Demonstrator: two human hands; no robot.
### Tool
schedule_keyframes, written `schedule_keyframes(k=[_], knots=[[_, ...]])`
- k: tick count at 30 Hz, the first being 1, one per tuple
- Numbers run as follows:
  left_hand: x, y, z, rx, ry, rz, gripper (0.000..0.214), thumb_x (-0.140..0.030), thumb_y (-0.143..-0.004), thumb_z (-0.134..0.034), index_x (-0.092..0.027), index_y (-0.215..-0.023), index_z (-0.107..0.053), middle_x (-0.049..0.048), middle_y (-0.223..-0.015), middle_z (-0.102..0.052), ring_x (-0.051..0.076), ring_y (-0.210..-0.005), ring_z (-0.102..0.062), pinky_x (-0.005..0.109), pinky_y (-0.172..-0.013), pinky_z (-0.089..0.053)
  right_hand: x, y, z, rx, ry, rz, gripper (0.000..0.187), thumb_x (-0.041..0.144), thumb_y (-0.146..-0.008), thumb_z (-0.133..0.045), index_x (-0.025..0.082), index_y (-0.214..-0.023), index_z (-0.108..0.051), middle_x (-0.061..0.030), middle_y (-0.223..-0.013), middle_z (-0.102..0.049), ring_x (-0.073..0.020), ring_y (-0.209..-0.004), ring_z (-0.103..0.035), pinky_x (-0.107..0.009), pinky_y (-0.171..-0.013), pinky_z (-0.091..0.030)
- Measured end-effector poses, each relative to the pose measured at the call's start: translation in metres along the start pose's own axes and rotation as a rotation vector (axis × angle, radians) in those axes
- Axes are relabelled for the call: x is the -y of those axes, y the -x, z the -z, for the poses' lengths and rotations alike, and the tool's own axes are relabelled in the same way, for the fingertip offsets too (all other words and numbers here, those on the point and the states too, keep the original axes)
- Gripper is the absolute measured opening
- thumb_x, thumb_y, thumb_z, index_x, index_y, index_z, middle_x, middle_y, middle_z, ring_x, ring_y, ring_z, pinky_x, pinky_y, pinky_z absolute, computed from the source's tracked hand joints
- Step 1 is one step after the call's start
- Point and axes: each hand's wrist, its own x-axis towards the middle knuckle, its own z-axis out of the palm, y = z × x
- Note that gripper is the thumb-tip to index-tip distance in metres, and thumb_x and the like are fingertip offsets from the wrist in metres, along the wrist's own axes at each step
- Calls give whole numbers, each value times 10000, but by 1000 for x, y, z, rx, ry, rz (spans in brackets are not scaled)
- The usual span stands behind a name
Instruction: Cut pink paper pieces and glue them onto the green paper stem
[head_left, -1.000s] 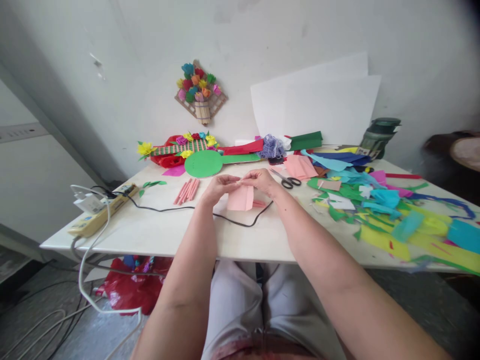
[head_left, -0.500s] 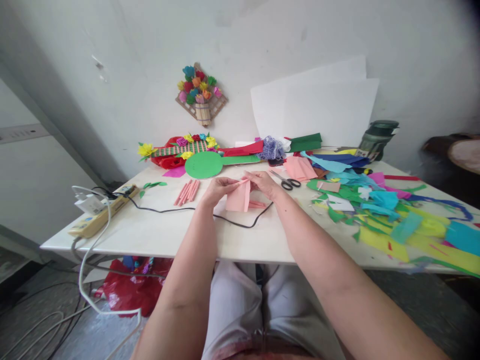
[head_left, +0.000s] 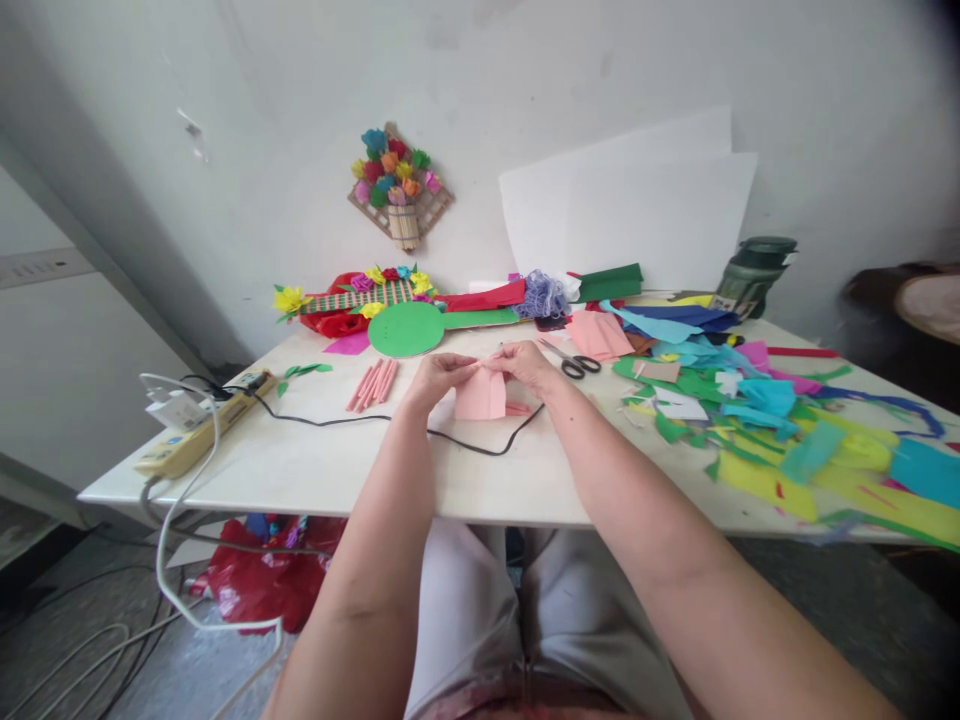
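A small sheet of pink paper (head_left: 481, 396) hangs between my hands over the middle of the table. My left hand (head_left: 442, 378) pinches its upper left edge, and my right hand (head_left: 526, 366) pinches it at the upper right. The fingertips of both hands nearly meet at the top edge. Behind the sheet, partly hidden, some pink strips or rolls (head_left: 517, 409) lie on the table. To the left is a row of several rolled pink paper sticks (head_left: 373, 386). Black-handled scissors (head_left: 576, 364) rest right of my right hand, near a stack of pink paper (head_left: 600, 335).
A black cord (head_left: 480, 447) crosses the table from a power strip (head_left: 176, 450) at the left. Coloured paper scraps (head_left: 787, 450) cover the right side. A green round paper piece (head_left: 407, 329) and a dark bottle (head_left: 755, 277) stand farther back.
The pink paper has turned slightly, its folded right edge now lying flatter and its face more square to me. Both hands keep their pinch in nearly the same place.
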Motion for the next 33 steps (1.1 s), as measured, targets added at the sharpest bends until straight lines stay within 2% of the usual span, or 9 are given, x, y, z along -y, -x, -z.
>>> schedule_keyframes(k=[7,12,15,18,22,28,33], knots=[[0,1,-2,-40,21,3,407,-447,-582,-762,-119,-818,-717,54,-735,-670,110,-617,-537,235,-583,-402,1,0,1,-5,-54,-8,275,288,-462,-823,139,-576,-622,24,-508,-592,-84,-480,-524,-209,-478,-434],[-2,1,-5,-44,25,-8,423,-463,-572,-759,-116,-811,-717,49,-717,-662,110,-601,-533,236,-569,-394,1,1,-1,43,-83,-2,267,336,-523,-787,151,-617,-620,21,-537,-587,-100,-507,-529,-233,-507,-446],[-2,1,-7,-56,25,11,421,-453,-553,-773,-116,-800,-720,51,-709,-665,116,-603,-539,237,-563,-396,-1,0,-3,-6,-28,10,277,331,-492,-793,151,-569,-597,22,-516,-567,-100,-504,-516,-234,-512,-431],[-2,1,-7,-35,36,45,422,-437,-548,-781,-121,-822,-725,51,-715,-670,119,-615,-548,240,-576,-410,-4,-2,-2,-66,26,43,269,322,-474,-788,146,-562,-605,31,-509,-554,-84,-491,-481,-222,-497,-394],[-2,2,-5,25,94,89,419,-422,-572,-776,-134,-872,-726,53,-750,-675,111,-630,-554,242,-603,-431,-6,-5,0,-63,66,79,254,322,-479,-776,143,-572,-622,34,-514,-559,-72,-484,-452,-210,-481,-355],[1,2,1,23,166,133,405,-406,-542,-796,-134,-834,-726,56,-753,-665,110,-636,-557,248,-614,-441,-6,-6,1,-24,53,67,246,309,-479,-785,145,-567,-624,22,-516,-576,-83,-493,-480,-216,-492,-385],[-2,2,0,-9,163,133,390,-399,-526,-802,-131,-799,-725,60,-745,-663,121,-644,-559,250,-611,-444,-2,-2,-2,-62,-8,23,252,308,-455,-808,153,-583,-656,20,-523,-589,-92,-496,-500,-224,-495,-417]])
